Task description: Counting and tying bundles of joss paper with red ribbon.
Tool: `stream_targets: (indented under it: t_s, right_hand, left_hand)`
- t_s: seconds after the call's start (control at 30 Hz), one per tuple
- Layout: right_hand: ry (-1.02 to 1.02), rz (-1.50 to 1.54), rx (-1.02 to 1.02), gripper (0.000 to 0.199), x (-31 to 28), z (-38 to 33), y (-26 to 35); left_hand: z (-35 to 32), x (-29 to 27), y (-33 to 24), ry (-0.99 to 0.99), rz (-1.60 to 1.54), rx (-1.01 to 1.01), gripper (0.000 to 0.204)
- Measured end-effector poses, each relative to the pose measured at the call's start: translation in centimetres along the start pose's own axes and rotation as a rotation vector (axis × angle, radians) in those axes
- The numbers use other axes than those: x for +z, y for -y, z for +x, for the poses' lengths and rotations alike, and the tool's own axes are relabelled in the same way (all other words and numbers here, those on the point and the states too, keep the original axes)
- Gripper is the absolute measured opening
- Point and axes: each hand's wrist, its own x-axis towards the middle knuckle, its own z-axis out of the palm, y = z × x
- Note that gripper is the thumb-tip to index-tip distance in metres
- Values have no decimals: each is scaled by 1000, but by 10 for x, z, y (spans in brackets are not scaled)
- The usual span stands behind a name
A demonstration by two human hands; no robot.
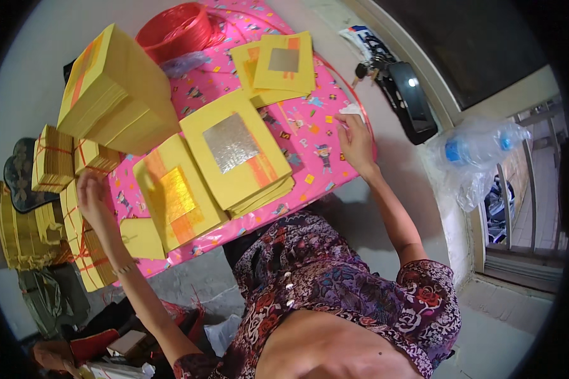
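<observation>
Right hand (356, 140) is reaching out over the far right side of the pink cloth (310, 136), fingers pinching a small white scrap (353, 111) at the cloth's edge. Grip is looking clenched on that scrap, thumb and fingertips closing on it.

Left hand (93, 197) is resting at the left edge of the cloth, fingers curled over the top of a tied bundle of yellow paper (82, 234). Can't tell whether it's actually grasping the bundle or just touching it.

Between the hands, two stacks are lying flat on the cloth: one of yellow sheets with a silver foil square (234, 151), and just beside it, nearer the left hand, one with a gold foil square (174, 199). The silver stack is overlapping the gold one at the corner. A small plain yellow sheet (142, 237) is sitting at the near edge of the cloth, touching the gold stack.

Farther out: another silver-foil stack (278, 66) is lying at the far side of the cloth. A tall block of yellow paper (117, 95) is tilting up at the far left, with a red spool of string (177, 28) behind it. More tied bundles (54, 158) are piling up left of the cloth.

Off to the right, well apart from the cloth: keys and a black pouch (408, 98), and a plastic water bottle in a clear bag (477, 145) by the window ledge.
</observation>
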Motion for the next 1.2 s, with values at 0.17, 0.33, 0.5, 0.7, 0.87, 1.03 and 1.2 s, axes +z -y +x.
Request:
stream_targets:
  t_s: [0.17, 0.33, 0.5, 0.7, 0.87, 1.03, 1.2]
  right_hand:
    - [-324, -263, -198, 28, -53, 8, 2]
    - [-495, -512, -170, 39, -102, 11, 2]
    - [-419, -385, -35, 40, -120, 7, -22]
    - [-418, -370, -23, 29, -117, 6, -23]
    - [-417, -282, 13, 24, -121, 6, -22]
    - [-402, -298, 23, 23, -118, 6, -26]
    - [-395, -244, 28, 24, -118, 7, -25]
  left_hand:
    - [-85, 84, -17, 394, 114, 1, 19]
    - [-131, 210, -41, 810, 29, 16, 17]
    - [-168, 330, -69, 1080, 126, 204, 21]
    - [-202, 438, -61, 1042, 222, 456, 27]
    - [-216, 483, -56, 903, 312, 593, 33]
    - [-226, 505, -56, 834, 415, 707, 29]
    - [-228, 508, -46, 820, 278, 620, 24]
